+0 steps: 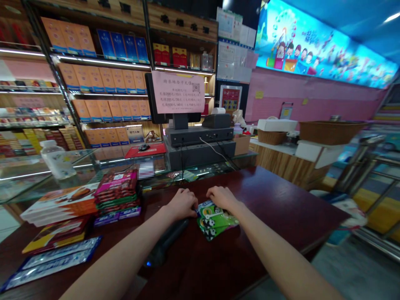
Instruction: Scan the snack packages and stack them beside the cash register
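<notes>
Several green snack packets [212, 226] with panda pictures lie overlapping on the dark red wooden table [262, 208]. At their top left edge is my left hand [183, 203], its fingers curled and its fingertips at the packets. My right hand [221, 197] lies over their upper right part with bent fingers closed on them; the fingertips are partly hidden. Beneath my left wrist rests a black handheld scanner [168, 241] with a small blue light.
To the left are stacked red snack packets [117, 185], orange-and-white boxes [67, 200], blue-and-silver sachets [56, 260] and a plastic bottle [56, 160] on a glass counter. A register [200, 139] with a pink sign [178, 92] stands ahead. Metal railings [381, 179] are at right.
</notes>
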Tool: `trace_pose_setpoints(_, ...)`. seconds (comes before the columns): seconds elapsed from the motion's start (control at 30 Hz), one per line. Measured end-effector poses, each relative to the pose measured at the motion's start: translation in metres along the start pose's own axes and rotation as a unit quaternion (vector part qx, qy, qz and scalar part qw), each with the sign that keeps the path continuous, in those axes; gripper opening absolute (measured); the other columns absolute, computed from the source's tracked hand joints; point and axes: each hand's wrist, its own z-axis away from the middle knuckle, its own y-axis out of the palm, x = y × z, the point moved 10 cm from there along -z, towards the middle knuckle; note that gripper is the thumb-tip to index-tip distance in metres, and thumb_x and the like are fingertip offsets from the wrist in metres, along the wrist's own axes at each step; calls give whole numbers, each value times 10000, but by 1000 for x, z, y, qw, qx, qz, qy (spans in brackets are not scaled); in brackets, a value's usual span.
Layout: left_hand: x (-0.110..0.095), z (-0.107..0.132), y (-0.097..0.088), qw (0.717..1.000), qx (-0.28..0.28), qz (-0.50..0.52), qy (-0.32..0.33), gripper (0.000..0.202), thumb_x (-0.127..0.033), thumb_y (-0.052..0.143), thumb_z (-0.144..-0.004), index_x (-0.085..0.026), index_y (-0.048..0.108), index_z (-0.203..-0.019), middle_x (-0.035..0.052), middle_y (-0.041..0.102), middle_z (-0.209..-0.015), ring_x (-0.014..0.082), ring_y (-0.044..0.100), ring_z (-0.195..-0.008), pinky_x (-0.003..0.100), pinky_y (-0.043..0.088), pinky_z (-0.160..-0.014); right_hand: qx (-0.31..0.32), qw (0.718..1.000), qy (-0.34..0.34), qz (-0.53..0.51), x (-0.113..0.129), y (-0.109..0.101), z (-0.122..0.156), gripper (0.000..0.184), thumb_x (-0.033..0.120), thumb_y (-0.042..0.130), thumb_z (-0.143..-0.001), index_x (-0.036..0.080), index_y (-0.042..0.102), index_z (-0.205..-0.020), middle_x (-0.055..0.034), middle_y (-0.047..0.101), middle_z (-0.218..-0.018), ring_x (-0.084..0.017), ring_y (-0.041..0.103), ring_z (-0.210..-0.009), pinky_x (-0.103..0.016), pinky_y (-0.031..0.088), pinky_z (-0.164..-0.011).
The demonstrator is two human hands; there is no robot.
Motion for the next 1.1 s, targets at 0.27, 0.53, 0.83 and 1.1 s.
trace_pose_setpoints(0.27,-2,-9,-4,999,-38,-25,-9,149,-212,600,-820,-225,743,-857,76,739,-1001,262,612,-1040,413,404,-940,14,1000,18,-8,-14,2,3,357,117,483,-905,280,755,-1070,-53,744,-1201,-243,650,-1170,-374,424,-947)
trace_pose_setpoints(0.53,10,-9,-24,994,-94,-29,-56,216,-241,495,-908,-197,707,-902,92,748,-971,257,643,-990,403,420,-924,3,1000,21,-1,-18,-6,6,451,37,520,-797,283,750,-1097,-56,737,-1200,-246,646,-1164,-355,421,-935)
trace_pose_setpoints(0.83,37,15,-49,984,-141,15,-106,223,-292,441,-970,-221,653,-981,54,747,-906,229,687,-901,379,439,-928,-55,998,6,-10,-2,-19,4,287,174,564,-900,297,733,-1097,-28,764,-1132,-233,672,-1112,-336,396,-926)
trace_pose_setpoints(1.1,76,56,-61,964,-207,87,-139,208,-316,402,-981,-252,599,-987,18,719,-885,199,687,-860,301,463,-830,-94,990,-57,-87,44,-32,3,238,230,538,-944,283,730,-1074,7,763,-1122,-190,673,-1080,-284,412,-925)
